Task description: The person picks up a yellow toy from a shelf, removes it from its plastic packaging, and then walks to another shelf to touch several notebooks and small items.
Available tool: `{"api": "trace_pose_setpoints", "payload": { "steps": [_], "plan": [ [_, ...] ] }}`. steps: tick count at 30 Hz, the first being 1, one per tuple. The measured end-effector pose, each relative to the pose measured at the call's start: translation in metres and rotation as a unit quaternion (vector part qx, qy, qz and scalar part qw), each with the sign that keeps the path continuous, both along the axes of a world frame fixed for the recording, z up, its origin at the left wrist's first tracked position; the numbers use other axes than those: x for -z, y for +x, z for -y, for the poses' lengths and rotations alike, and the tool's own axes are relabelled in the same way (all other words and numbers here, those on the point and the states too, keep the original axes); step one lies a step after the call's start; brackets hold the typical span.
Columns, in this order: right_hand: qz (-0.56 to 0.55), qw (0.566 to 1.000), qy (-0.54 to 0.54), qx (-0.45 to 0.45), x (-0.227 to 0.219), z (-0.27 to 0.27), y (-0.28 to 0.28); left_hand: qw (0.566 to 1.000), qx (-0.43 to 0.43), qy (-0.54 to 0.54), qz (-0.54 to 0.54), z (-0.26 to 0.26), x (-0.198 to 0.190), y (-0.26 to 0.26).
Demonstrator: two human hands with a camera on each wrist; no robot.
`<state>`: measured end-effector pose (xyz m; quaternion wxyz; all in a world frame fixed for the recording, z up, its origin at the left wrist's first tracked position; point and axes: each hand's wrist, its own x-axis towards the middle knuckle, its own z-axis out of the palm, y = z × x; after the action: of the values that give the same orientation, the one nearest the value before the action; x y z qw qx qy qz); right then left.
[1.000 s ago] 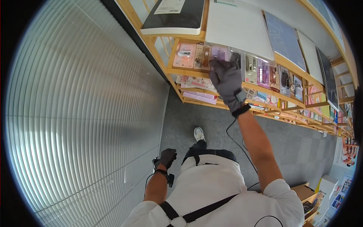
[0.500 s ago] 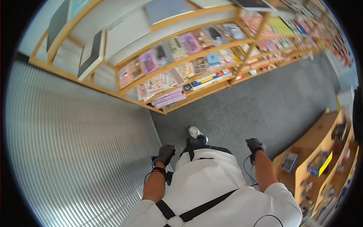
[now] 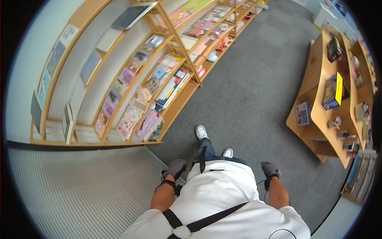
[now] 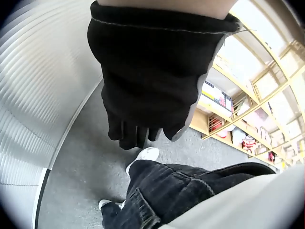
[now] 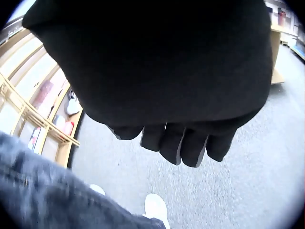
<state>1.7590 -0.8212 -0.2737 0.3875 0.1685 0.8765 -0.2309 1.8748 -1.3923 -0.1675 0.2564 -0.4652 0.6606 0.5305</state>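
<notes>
My gloved left hand point(image 3: 176, 167) hangs at my side, near the ribbed grey partition point(image 3: 75, 175). In the left wrist view the dark glove point(image 4: 147, 81) points down over the floor, its fingers loosely curled around nothing. On the other side my gloved right hand point(image 3: 271, 169) hangs beside my hip with nothing in it. The right wrist view shows its fingers point(image 5: 167, 145) drooping together above the grey floor. Neither hand touches any goods.
A wooden shelf unit point(image 3: 172, 129) at the left holds notebooks, packaged small items and a boxed keyboard point(image 3: 172, 88). Another wooden display point(image 3: 314, 71) stands at the right with a blue-and-yellow box point(image 3: 332, 92). Grey carpet floor point(image 3: 246, 99) runs between them.
My right hand has left the packaged items on the shelf and dropped to my side, holding nothing. My view has turned right, bringing the right-hand display closer into sight. The left hand stays low.
</notes>
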Motion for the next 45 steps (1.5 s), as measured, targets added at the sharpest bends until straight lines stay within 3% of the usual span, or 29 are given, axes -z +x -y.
{"api": "trace_pose_setpoints", "payload": {
  "steps": [1, 3, 6, 8, 10, 11, 14, 15, 16, 17, 18, 19, 21, 23, 26, 29, 32, 34, 36, 38, 40, 42, 43, 45],
  "plan": [
    [0.048, 0.998, -0.04, 0.025, 0.002, 0.003, 0.021, 1.0, 0.022, 0.002, 0.009, -0.001, 0.004, -0.007],
    [0.076, 0.995, -0.039, -0.055, 0.036, -0.001, 0.063, 0.998, 0.06, 0.006, 0.03, -0.003, 0.011, -0.02],
    [0.096, 0.99, -0.02, -0.1, 0.066, -0.004, 0.11, 0.995, 0.096, 0.009, 0.025, -0.013, 0.012, -0.051],
    [0.097, 0.993, -0.023, -0.066, 0.063, -0.003, 0.113, 0.993, 0.116, 0.007, 0.025, -0.018, 0.009, -0.08],
    [0.095, 0.995, -0.019, -0.008, 0.062, -0.001, 0.11, 0.96, 0.273, -0.057, 0.013, -0.031, -0.004, -0.118],
    [0.097, 0.995, -0.021, -0.003, 0.063, -0.001, 0.103, 0.934, 0.347, -0.087, 0.008, -0.037, -0.007, -0.132],
    [0.007, 0.995, -0.03, 0.096, 0.062, -0.013, 0.065, 0.942, 0.333, -0.027, 0.023, -0.035, 0.054, -0.172],
    [0.011, 0.995, -0.026, 0.096, 0.059, -0.019, 0.051, 0.923, 0.383, -0.023, 0.0, -0.033, 0.074, -0.19],
    [0.0, 0.978, -0.085, 0.193, 0.056, -0.024, 0.033, 0.903, 0.429, -0.018, -0.024, -0.034, 0.085, -0.214],
    [-0.009, 0.948, -0.143, 0.284, 0.054, -0.029, 0.013, 0.924, 0.38, 0.011, -0.036, -0.047, 0.084, -0.237],
    [-0.003, 0.95, -0.14, 0.279, 0.046, -0.032, -0.008, 0.892, 0.451, -0.004, -0.033, -0.053, 0.087, -0.266],
    [-0.039, 0.937, -0.172, 0.3, 0.032, -0.036, -0.027, 0.927, 0.374, -0.026, -0.004, -0.067, 0.091, -0.284],
    [-0.068, 0.923, -0.203, 0.319, 0.007, -0.035, -0.062, 0.91, 0.401, -0.026, -0.106, -0.079, 0.118, -0.326],
    [-0.065, 0.901, -0.22, 0.368, -0.008, -0.044, -0.092, 0.927, 0.36, -0.019, -0.098, -0.113, 0.077, -0.37],
    [-0.063, 0.892, -0.226, 0.387, -0.009, -0.068, -0.118, 0.946, 0.316, -0.006, -0.08, -0.145, 0.057, -0.412],
    [-0.049, 0.895, -0.233, 0.378, 0.015, -0.099, -0.12, 0.954, 0.292, -0.001, -0.074, -0.153, 0.066, -0.418],
    [-0.053, 0.942, -0.13, 0.305, 0.03, -0.13, -0.116, 0.951, 0.297, -0.008, -0.089, -0.144, 0.096, -0.408],
    [-0.027, 0.959, -0.094, 0.267, 0.02, -0.142, -0.115, 0.84, 0.5, -0.161, -0.138, -0.131, 0.11, -0.386],
    [-0.006, 0.974, -0.059, 0.219, 0.03, -0.166, -0.116, 0.863, 0.488, -0.12, -0.047, -0.134, 0.093, -0.371],
    [0.014, 0.992, -0.016, 0.121, 0.064, -0.204, -0.105, 0.947, 0.311, -0.08, 0.02, -0.148, 0.086, -0.337],
    [-0.005, 0.997, -0.015, 0.073, 0.056, -0.233, -0.112, 0.943, 0.318, -0.1, 0.004, -0.168, 0.081, -0.306],
    [-0.048, 0.999, -0.011, 0.008, 0.051, -0.255, -0.117, 0.914, 0.387, -0.12, 0.002, -0.197, 0.076, -0.273],
    [-0.057, 0.998, -0.017, 0.005, 0.056, -0.266, -0.132, 0.915, 0.383, -0.129, -0.004, -0.217, 0.076, -0.263],
    [-0.019, 0.989, -0.091, 0.119, 0.075, -0.3, -0.142, 0.976, 0.209, -0.05, 0.037, -0.263, 0.069, -0.241]
  ]
}}
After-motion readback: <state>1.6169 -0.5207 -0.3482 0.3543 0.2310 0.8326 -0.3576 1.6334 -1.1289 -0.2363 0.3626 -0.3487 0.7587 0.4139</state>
